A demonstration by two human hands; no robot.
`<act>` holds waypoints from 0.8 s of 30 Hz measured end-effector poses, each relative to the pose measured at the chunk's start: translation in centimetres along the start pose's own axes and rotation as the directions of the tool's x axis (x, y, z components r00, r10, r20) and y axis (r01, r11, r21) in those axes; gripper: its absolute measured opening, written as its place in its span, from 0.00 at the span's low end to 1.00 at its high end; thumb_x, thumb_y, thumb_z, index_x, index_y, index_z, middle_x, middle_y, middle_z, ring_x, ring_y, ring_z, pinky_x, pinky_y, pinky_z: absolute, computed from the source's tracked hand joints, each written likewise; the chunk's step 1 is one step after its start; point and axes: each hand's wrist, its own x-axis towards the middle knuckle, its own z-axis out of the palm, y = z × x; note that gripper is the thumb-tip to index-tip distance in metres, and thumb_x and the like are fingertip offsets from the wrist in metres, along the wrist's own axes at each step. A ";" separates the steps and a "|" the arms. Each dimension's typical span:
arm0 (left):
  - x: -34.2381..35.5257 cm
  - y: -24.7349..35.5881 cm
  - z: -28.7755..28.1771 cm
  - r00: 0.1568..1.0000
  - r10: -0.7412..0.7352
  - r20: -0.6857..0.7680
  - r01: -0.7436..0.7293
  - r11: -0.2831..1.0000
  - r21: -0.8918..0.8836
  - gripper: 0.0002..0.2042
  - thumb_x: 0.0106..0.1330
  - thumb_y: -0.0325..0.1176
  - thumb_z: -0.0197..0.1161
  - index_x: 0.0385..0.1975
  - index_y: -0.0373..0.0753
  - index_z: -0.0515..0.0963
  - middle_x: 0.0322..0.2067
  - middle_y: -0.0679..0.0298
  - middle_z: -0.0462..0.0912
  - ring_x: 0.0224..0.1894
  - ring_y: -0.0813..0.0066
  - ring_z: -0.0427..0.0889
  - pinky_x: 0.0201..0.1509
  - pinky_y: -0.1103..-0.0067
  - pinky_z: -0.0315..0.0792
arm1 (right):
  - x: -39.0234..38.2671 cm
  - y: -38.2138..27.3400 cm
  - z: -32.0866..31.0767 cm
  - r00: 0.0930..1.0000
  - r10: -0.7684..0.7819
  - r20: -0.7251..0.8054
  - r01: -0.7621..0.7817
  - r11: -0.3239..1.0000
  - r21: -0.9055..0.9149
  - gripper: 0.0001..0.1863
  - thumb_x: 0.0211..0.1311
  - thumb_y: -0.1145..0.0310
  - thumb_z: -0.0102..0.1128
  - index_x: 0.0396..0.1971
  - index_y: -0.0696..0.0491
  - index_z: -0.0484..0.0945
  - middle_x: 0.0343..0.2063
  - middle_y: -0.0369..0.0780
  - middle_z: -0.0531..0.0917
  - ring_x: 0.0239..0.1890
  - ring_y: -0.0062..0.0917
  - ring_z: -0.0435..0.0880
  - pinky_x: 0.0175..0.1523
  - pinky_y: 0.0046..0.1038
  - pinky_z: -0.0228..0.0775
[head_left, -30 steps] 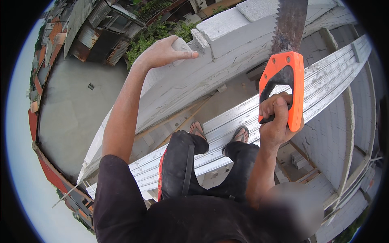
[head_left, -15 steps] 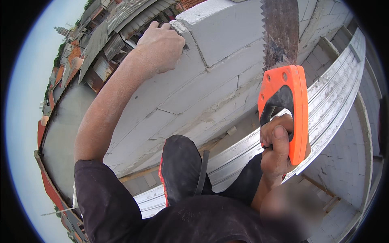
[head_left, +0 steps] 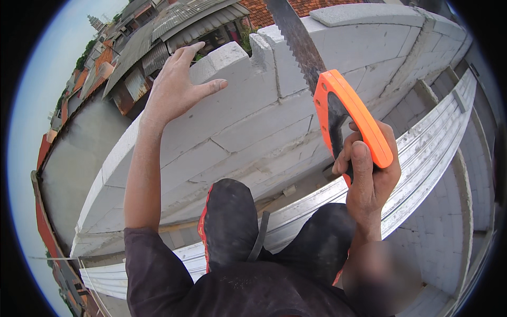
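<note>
In my right hand (head_left: 372, 169) is a handsaw (head_left: 351, 103) with an orange-and-black handle; my fingers wrap around the grip. Its worn, toothed blade points up and slightly left, past the wall's top edge, and the tip is cut off by the picture. My left hand (head_left: 177, 87) is open, thumb and fingers spread, at the top edge of a pale block wall (head_left: 253, 124). Whether its fingers touch the wall I cannot tell. Right of that hand, the wall's top has a rough notch beside a small upright stub (head_left: 262, 53).
A ribbed silver metal platform (head_left: 417, 150) runs below my legs along the wall. A loose flat slab (head_left: 367, 15) lies on the wall's top at the far right. Beyond the wall lie corrugated roofs (head_left: 195, 21) and a drop. A dark strap (head_left: 259, 235) hangs between my knees.
My left hand has let go of the wall's top by the notch, moved left and spread its fingers. The saw has shifted left and tilted leftward. The view has shifted, showing more wall.
</note>
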 end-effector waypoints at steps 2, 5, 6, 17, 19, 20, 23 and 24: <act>0.5 -0.7 1.9 0.994 -0.037 0.103 0.038 0.999 -0.003 0.49 0.53 0.62 0.77 0.70 0.37 0.71 0.63 0.48 0.80 0.67 0.49 0.78 0.71 0.60 0.71 | 1.1 -0.3 0.7 1.000 -0.001 0.010 0.000 1.000 0.026 0.19 0.82 0.62 0.55 0.56 0.64 0.74 0.26 0.36 0.77 0.21 0.13 0.75 0.28 0.18 0.71; 0.8 -0.2 2.8 0.983 -0.092 0.157 0.089 0.996 0.024 0.49 0.53 0.63 0.76 0.70 0.36 0.70 0.63 0.47 0.80 0.66 0.50 0.79 0.71 0.61 0.71 | 1.9 -0.3 1.9 0.993 -0.119 0.019 0.119 0.993 -0.013 0.17 0.82 0.63 0.55 0.54 0.64 0.75 0.26 0.35 0.77 0.20 0.12 0.74 0.27 0.18 0.66; 0.9 0.0 2.8 0.982 -0.105 0.157 0.102 0.994 0.027 0.49 0.54 0.64 0.75 0.71 0.36 0.70 0.63 0.47 0.80 0.65 0.50 0.80 0.70 0.60 0.71 | 2.2 -0.1 2.3 0.990 -0.138 0.015 0.138 0.990 -0.020 0.16 0.82 0.64 0.55 0.54 0.63 0.76 0.25 0.34 0.77 0.20 0.12 0.73 0.27 0.18 0.65; 0.4 -0.1 3.1 0.988 -0.102 0.118 0.097 0.994 0.046 0.49 0.54 0.65 0.75 0.69 0.33 0.71 0.60 0.45 0.81 0.64 0.49 0.80 0.69 0.59 0.72 | 2.0 1.3 4.9 0.991 0.102 0.083 -0.103 0.995 0.006 0.11 0.80 0.65 0.58 0.45 0.60 0.80 0.21 0.30 0.73 0.22 0.09 0.68 0.27 0.18 0.60; 0.6 0.3 2.8 0.983 -0.119 0.142 0.115 0.993 0.036 0.50 0.54 0.65 0.75 0.70 0.33 0.70 0.60 0.45 0.81 0.64 0.49 0.80 0.69 0.59 0.72 | 2.5 -0.1 4.6 1.000 0.010 0.011 -0.012 0.994 0.105 0.11 0.80 0.65 0.58 0.44 0.60 0.80 0.22 0.30 0.73 0.22 0.09 0.68 0.27 0.18 0.60; 0.6 0.4 2.8 0.980 -0.127 0.153 0.123 0.992 0.034 0.50 0.54 0.65 0.75 0.70 0.33 0.70 0.60 0.45 0.81 0.64 0.49 0.80 0.69 0.59 0.72 | 2.7 -0.4 4.5 0.999 -0.035 -0.028 0.039 0.988 0.152 0.11 0.80 0.65 0.58 0.44 0.59 0.80 0.23 0.30 0.74 0.22 0.09 0.68 0.27 0.18 0.60; 0.6 0.5 2.9 0.977 -0.142 0.162 0.137 0.990 0.041 0.50 0.53 0.66 0.75 0.69 0.33 0.71 0.60 0.46 0.81 0.63 0.51 0.81 0.68 0.59 0.73 | 2.9 0.5 5.1 0.994 -0.098 -0.041 0.100 0.994 0.052 0.11 0.80 0.65 0.58 0.44 0.59 0.80 0.23 0.30 0.74 0.21 0.09 0.68 0.26 0.19 0.60; 0.6 0.5 2.8 0.980 -0.135 0.144 0.130 0.991 0.044 0.51 0.52 0.66 0.76 0.69 0.33 0.72 0.59 0.46 0.82 0.62 0.52 0.82 0.68 0.60 0.73 | 3.1 1.6 5.2 0.998 -0.059 0.027 0.059 0.998 -0.011 0.12 0.80 0.64 0.58 0.45 0.59 0.81 0.21 0.29 0.73 0.21 0.09 0.69 0.26 0.19 0.60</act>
